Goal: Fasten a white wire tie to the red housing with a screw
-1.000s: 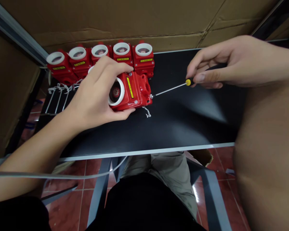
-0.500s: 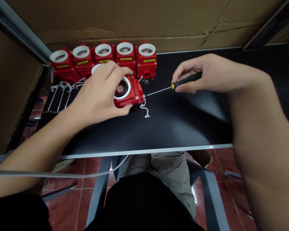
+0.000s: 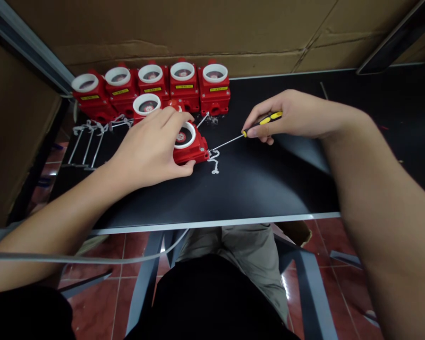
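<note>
My left hand (image 3: pixel 154 148) is wrapped over a red alarm box (image 3: pixel 194 153) with a white ring around its round dark window. Part of the box is hidden under my fingers. In my right hand (image 3: pixel 283 115) is a screwdriver (image 3: pixel 265 121) with a black and yellow handle, held between thumb and fingers. Its thin shaft points left and down, the tip at the box's right-hand edge. From that same corner a white knotted cord (image 3: pixel 215 163) trails onto the black tabletop (image 3: pixel 255 184).
Several similar red boxes (image 3: pixel 214 89) stand in a row along the cardboard backing (image 3: pixel 184 28). One more red box with a white ring (image 3: pixel 147 104) is just behind my left hand. Thin metal rods (image 3: pixel 87 148) with white cords lie at the left.
The held box has shifted slightly down and right. My right hand has moved left and the screwdriver has rolled, showing more yellow on its handle; its tip stays by the box's edge.
</note>
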`<state>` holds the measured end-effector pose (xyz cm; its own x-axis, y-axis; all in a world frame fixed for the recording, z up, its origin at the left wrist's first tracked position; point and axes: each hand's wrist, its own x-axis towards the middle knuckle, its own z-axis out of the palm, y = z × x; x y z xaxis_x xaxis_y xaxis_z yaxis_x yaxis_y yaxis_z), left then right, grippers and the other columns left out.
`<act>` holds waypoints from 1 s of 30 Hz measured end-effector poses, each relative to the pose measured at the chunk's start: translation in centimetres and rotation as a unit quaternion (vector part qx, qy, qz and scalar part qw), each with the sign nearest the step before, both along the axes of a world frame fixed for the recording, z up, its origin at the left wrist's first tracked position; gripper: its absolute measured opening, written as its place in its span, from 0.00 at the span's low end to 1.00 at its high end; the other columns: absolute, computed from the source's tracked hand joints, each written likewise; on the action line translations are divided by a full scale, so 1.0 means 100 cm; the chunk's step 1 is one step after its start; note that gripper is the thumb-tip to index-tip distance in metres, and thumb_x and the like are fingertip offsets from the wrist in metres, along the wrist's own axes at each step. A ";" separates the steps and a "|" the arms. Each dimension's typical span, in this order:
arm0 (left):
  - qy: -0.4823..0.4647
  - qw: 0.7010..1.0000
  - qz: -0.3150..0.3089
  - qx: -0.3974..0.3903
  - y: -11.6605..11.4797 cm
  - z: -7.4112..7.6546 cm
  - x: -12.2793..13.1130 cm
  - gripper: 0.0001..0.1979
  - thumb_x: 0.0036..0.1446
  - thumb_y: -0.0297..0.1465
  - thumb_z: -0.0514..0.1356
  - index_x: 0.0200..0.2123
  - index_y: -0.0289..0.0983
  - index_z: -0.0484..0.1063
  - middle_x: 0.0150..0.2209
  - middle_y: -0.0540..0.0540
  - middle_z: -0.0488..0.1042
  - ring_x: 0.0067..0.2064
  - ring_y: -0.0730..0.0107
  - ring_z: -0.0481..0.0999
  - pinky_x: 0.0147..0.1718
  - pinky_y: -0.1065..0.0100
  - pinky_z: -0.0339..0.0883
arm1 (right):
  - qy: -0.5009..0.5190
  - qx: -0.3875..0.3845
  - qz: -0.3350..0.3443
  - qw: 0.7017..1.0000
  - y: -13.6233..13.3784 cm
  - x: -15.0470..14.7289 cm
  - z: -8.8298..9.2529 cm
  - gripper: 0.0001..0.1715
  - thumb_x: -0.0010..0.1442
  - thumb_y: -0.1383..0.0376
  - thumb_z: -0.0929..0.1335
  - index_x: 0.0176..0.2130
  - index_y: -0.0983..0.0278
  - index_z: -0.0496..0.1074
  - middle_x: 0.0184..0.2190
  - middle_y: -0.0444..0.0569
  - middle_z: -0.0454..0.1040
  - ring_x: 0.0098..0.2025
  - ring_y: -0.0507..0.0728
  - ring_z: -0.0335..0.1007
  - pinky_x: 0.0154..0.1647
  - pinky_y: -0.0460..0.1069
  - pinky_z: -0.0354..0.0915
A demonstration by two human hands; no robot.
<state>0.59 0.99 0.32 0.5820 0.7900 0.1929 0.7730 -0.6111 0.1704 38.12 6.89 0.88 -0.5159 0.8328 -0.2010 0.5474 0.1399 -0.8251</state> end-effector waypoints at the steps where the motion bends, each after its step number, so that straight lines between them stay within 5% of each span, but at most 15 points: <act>1: 0.002 1.000 0.003 -0.003 0.000 0.000 0.000 0.33 0.72 0.43 0.69 0.77 0.47 0.74 0.73 0.38 0.86 0.72 0.30 0.86 0.72 0.30 0.84 | 0.007 -0.004 0.000 1.000 0.000 -0.001 -0.001 0.31 0.59 0.36 0.93 0.43 0.56 0.93 0.33 0.47 0.86 0.31 0.57 0.75 0.36 0.58 0.77; 5: 0.001 1.000 0.006 0.010 -0.003 -0.003 -0.001 0.33 0.73 0.44 0.71 0.76 0.46 0.75 0.72 0.37 0.87 0.71 0.29 0.88 0.71 0.31 0.86 | 0.042 -0.019 -0.015 0.999 0.000 -0.005 -0.004 0.31 0.63 0.38 0.92 0.48 0.57 0.92 0.37 0.49 0.88 0.34 0.58 0.76 0.36 0.57 0.74; 11: -0.004 0.999 0.004 0.040 -0.003 -0.008 -0.004 0.35 0.69 0.45 0.75 0.75 0.48 0.75 0.69 0.37 0.88 0.69 0.28 0.91 0.69 0.34 0.89 | -0.032 -0.004 0.015 0.999 0.003 -0.010 -0.008 0.39 0.67 0.26 0.86 0.37 0.57 0.88 0.31 0.48 0.88 0.30 0.56 0.71 0.33 0.55 0.65; 15: 0.001 0.999 0.005 0.035 -0.004 -0.008 -0.003 0.34 0.71 0.45 0.74 0.76 0.47 0.75 0.70 0.37 0.87 0.71 0.29 0.90 0.72 0.35 0.88 | -0.029 0.005 -0.020 0.999 0.002 -0.014 -0.013 0.42 0.65 0.23 0.86 0.39 0.56 0.88 0.34 0.49 0.87 0.32 0.56 0.69 0.32 0.56 0.62; 20: 0.019 0.999 0.019 0.017 -0.006 -0.003 0.001 0.35 0.70 0.46 0.72 0.76 0.44 0.74 0.71 0.35 0.86 0.71 0.27 0.89 0.71 0.35 0.87 | -0.032 0.033 0.006 0.999 0.007 -0.004 -0.015 0.46 0.48 0.23 0.92 0.41 0.54 0.88 0.44 0.50 0.88 0.49 0.65 0.83 0.54 0.62 0.77; 24: 0.025 0.999 0.032 -0.023 -0.007 0.003 0.005 0.37 0.71 0.47 0.71 0.78 0.44 0.74 0.74 0.34 0.85 0.75 0.25 0.86 0.74 0.33 0.84 | -0.036 0.003 0.055 0.998 0.010 0.009 -0.013 0.43 0.52 0.27 0.92 0.46 0.54 0.87 0.49 0.52 0.88 0.59 0.70 0.85 0.64 0.65 0.77; 30: 0.008 0.998 0.046 -0.050 -0.005 0.004 0.007 0.38 0.68 0.47 0.74 0.78 0.47 0.75 0.75 0.33 0.84 0.77 0.21 0.85 0.75 0.30 0.81 | -0.011 -0.039 0.046 0.998 0.007 0.009 -0.010 0.38 0.56 0.32 0.92 0.47 0.55 0.88 0.45 0.50 0.88 0.46 0.64 0.82 0.47 0.61 0.75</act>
<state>1.25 0.45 0.73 0.5082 0.8552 0.1018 0.8283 -0.5177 0.2142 39.07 7.57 -0.17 -0.5839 0.7634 -0.2763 0.5541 0.1259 -0.8229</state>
